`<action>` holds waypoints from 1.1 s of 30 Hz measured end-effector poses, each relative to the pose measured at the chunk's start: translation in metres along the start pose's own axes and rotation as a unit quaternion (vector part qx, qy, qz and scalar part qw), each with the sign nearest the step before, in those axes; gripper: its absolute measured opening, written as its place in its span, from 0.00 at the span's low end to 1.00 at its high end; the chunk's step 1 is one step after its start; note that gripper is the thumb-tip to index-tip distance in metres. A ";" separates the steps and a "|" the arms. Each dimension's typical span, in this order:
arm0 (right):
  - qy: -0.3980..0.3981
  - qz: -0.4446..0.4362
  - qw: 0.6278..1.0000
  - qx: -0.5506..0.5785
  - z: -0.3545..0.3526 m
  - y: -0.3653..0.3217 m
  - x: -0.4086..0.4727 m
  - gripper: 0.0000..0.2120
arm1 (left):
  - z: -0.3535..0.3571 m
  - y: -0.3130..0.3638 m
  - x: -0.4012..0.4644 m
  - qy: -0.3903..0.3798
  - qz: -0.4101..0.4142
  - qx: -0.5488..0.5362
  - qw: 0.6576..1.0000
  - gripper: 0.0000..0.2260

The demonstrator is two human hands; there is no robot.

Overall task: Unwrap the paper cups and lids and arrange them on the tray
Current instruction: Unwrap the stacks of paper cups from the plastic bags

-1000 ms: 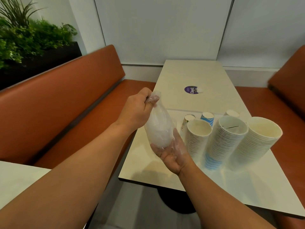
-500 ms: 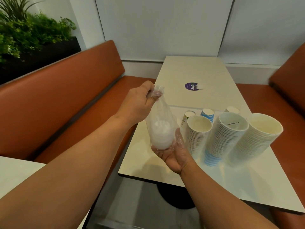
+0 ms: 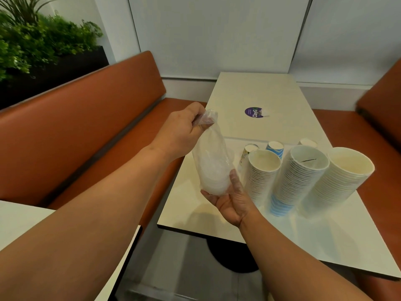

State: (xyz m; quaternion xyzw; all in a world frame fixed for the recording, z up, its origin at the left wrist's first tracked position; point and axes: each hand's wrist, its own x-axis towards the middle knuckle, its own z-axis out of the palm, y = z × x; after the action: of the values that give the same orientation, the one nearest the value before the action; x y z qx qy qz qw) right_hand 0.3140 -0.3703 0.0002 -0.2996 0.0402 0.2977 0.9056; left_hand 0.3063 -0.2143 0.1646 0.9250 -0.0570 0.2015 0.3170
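A clear plastic sleeve of white lids (image 3: 211, 168) hangs in the air over the table's near left corner. My left hand (image 3: 184, 131) pinches the bunched top of the sleeve. My right hand (image 3: 231, 200) cups its bottom from below, palm up, fingers curled around it. To the right, three tall stacks of paper cups stand on the table: a white one (image 3: 261, 170), a white and blue one (image 3: 299, 177), and a wider white one (image 3: 338, 174). Behind them stand single cups, one blue-striped (image 3: 275, 148). I see no tray.
The cream table (image 3: 256, 96) runs away from me, with a purple round sticker (image 3: 253, 112) on it. Orange bench seats (image 3: 76, 127) flank it on both sides. A planter with green plants (image 3: 39, 40) sits behind the left bench. Another table's corner (image 3: 19, 222) is at lower left.
Both hands and the sleeve of lids have stayed almost in place; the sleeve tilted a little more upright. The view shifted slightly.
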 end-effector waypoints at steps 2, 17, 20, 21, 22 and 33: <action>0.010 0.012 1.000 0.004 -0.003 0.001 -0.001 0.53 | -0.002 0.000 0.000 0.005 -0.001 -0.003 1.000 0.11; 0.038 0.032 0.998 -0.032 -0.003 0.002 0.002 0.54 | -0.012 0.007 0.004 -0.001 0.008 0.018 1.000 0.12; 0.040 0.027 0.998 -0.039 0.000 0.001 0.005 0.53 | -0.011 0.007 0.003 -0.006 0.012 0.022 1.000 0.12; 0.038 0.027 0.998 -0.042 0.000 0.000 0.006 0.53 | -0.011 0.007 0.003 -0.005 0.012 0.023 1.000 0.12; 0.035 0.027 0.998 -0.044 0.001 0.000 0.006 0.53 | -0.012 0.007 0.003 -0.003 0.012 0.025 1.000 0.12; 0.045 0.015 0.998 -0.028 0.008 -0.003 0.009 0.54 | -0.017 0.008 0.004 -0.002 0.029 0.037 0.999 0.14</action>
State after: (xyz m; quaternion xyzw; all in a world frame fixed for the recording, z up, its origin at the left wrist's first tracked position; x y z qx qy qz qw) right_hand 0.3221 -0.3635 0.0057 -0.3375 0.0770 0.2987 0.8893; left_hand 0.3028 -0.2106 0.1832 0.9344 -0.0772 0.2107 0.2767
